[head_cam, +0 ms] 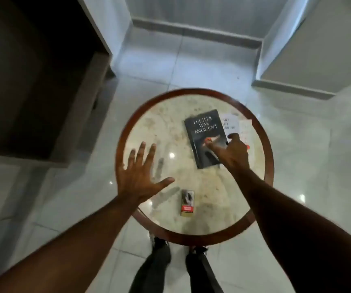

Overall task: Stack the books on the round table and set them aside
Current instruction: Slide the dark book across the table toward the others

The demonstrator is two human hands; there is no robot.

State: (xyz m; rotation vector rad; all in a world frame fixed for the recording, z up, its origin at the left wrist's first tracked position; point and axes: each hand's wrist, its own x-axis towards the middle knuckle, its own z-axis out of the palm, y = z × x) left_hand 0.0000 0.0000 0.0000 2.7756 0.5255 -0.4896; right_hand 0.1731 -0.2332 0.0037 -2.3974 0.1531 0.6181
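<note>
Head view: your right hand (234,152) is spread over the seam between the black book (204,137) and the white book (233,123), gripping neither. Both sit far right on the tabletop (149,127), the white one near the rim, so a careless shove could tip it off. Left hand (137,176) hovers open, empty, and could clip the small box (187,203)

Right hand (232,152) on black book (204,132), left hand (137,176) spread above round table (128,123)

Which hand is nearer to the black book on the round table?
The right. The right hand lies over the black book at its lower right edge, fingers on the cover. The left hand hovers spread open, well apart to the book's left.
</note>
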